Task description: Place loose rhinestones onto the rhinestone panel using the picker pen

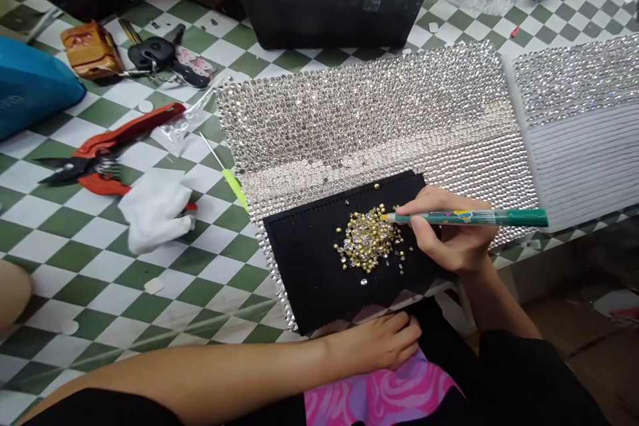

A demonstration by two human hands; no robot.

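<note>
We recorded, nearest, the left hand (372, 343), fingers loosely spread and holding nothing, resting on the near edge of a black ribbed tray (304, 273). The right hand (449, 229), the nearer one, pinched a green rhinestone pick-up pen (464, 217) lying left to right, its tip just beside a loose, glittering heap of gold rhinestones (368, 237) mid-tray. Farther lay a crystal-covered sheet (369, 120).

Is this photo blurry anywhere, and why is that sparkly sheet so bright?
In the head view, the rhinestone sheet carries a pale band of glare across its middle, while the right hand and its green pen look sharp, with no obvious blur.
</note>
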